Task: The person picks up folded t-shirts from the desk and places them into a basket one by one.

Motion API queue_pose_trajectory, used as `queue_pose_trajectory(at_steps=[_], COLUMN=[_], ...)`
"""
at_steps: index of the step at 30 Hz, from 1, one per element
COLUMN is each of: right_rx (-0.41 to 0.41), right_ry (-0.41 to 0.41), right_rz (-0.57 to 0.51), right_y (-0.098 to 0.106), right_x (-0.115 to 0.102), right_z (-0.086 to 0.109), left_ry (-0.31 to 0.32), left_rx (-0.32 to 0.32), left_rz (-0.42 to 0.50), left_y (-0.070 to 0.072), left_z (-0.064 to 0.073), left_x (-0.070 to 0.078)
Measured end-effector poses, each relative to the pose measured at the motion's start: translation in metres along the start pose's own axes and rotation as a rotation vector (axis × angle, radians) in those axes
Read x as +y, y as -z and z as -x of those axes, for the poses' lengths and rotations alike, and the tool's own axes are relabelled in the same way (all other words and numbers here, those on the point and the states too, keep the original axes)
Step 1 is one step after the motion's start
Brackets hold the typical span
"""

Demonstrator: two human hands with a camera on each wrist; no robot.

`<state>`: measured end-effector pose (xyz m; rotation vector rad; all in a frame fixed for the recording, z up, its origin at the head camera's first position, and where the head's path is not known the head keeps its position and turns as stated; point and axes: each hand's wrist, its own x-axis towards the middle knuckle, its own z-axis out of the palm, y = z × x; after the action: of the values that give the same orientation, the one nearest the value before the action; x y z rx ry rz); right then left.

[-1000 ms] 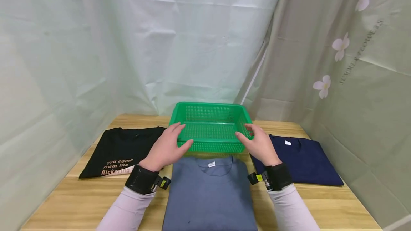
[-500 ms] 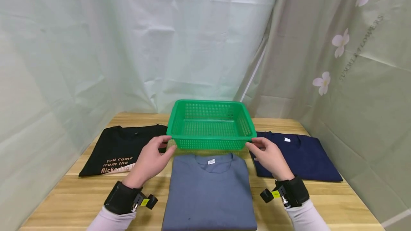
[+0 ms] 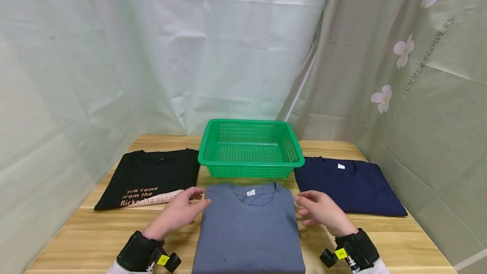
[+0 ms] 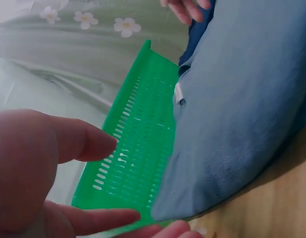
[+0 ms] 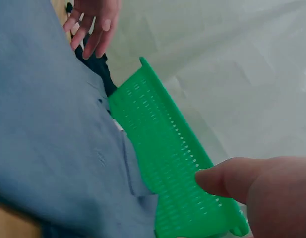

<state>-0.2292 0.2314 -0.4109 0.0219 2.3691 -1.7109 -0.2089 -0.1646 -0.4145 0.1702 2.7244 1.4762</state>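
A folded grey-blue T-shirt (image 3: 249, 227) lies at the front middle of the table, its collar with a white label facing away. My left hand (image 3: 179, 210) is at its upper left corner, thumb and fingers parted. Near the opposite corner, my right hand (image 3: 323, 210) has its fingers loosely bent with nothing between them. Behind the shirt stands an empty green plastic basket (image 3: 251, 170). In the left wrist view, thumb and fingers spread apart beside the shirt (image 4: 242, 99). The right wrist view shows the thumb in front of the basket (image 5: 162, 148).
A folded black T-shirt (image 3: 152, 172) with printed lettering lies to the left. On the right is a folded navy T-shirt (image 3: 350, 189). Pale curtains (image 3: 228, 54) hang behind and along both sides of the wooden table (image 3: 95, 240).
Both hands have drawn back from over the basket, past its front corners, to the sides of the grey-blue shirt. The basket shifted slightly toward me, then stayed put.
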Motion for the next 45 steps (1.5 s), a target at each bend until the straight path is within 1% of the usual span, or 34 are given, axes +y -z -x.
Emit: queue_pose_trajectory(at_steps=[2,5,7,9,13,17,19,21,22,24,27,29,31,34,36,39,41,43,45], right_rx=[-0.021,-0.043,-0.067,-0.103,-0.164,-0.174,-0.176,-0.176,-0.177,-0.179,-0.196,-0.218,-0.246,-0.272,-0.285,-0.316,-0.339,-0.358,-0.352], right_ry=[-0.027,-0.064,-0.076,-0.083,-0.087,-0.101,-0.102,-0.098,-0.098,-0.097,-0.091,-0.067,-0.032,0.018,0.022,-0.010,-0.039,-0.059,-0.062], right_rz=[0.000,0.016,0.015,0.011,0.001,-0.030,-0.055,-0.073,-0.079,-0.080,-0.060,-0.029,0.007,0.023,-0.014,-0.115,-0.164,-0.184,-0.174], right_y=[-0.001,-0.001,-0.001,-0.002,-0.005,-0.009,-0.011,-0.013,-0.015,-0.017,-0.020,-0.023,-0.024,-0.023,-0.022,-0.020,-0.020,-0.020,-0.021], right_x=[0.005,0.011,0.013,0.014,0.013,0.013,0.014,0.014,0.015,0.015,0.015,0.015,0.015,0.013,0.011,0.010,0.012,0.014,0.017], right_z=[0.004,0.009,0.012,0.012,0.010,0.006,0.004,0.002,0.001,-0.001,-0.004,-0.005,-0.004,-0.003,-0.002,-0.002,-0.003,-0.004,-0.004], left_ry=[0.055,0.118,0.157,0.188,0.225,0.214,0.193,0.179,0.171,0.149,0.118,0.098,0.095,0.109,0.118,0.121,0.123,0.130,0.138], left_rx=[-0.024,-0.039,-0.053,-0.060,-0.115,-0.219,-0.267,-0.306,-0.316,-0.327,-0.327,-0.317,-0.311,-0.322,-0.343,-0.376,-0.386,-0.391,-0.386], left_rz=[0.033,0.072,0.125,0.173,0.280,0.389,0.431,0.456,0.452,0.430,0.354,0.309,0.297,0.341,0.388,0.437,0.448,0.450,0.454], left_y=[-0.001,-0.003,-0.004,-0.005,-0.009,-0.012,-0.013,-0.014,-0.015,-0.017,-0.020,-0.022,-0.022,-0.021,-0.020,-0.019,-0.019,-0.019,-0.020], left_z=[0.004,0.008,0.009,0.010,0.006,0.000,-0.003,-0.005,-0.007,-0.008,-0.010,-0.010,-0.009,-0.008,-0.008,-0.008,-0.008,-0.009,-0.009], left_x=[-0.001,-0.003,-0.004,-0.005,-0.007,-0.009,-0.009,-0.009,-0.008,-0.007,-0.005,-0.004,-0.004,-0.005,-0.006,-0.007,-0.008,-0.009,-0.011])
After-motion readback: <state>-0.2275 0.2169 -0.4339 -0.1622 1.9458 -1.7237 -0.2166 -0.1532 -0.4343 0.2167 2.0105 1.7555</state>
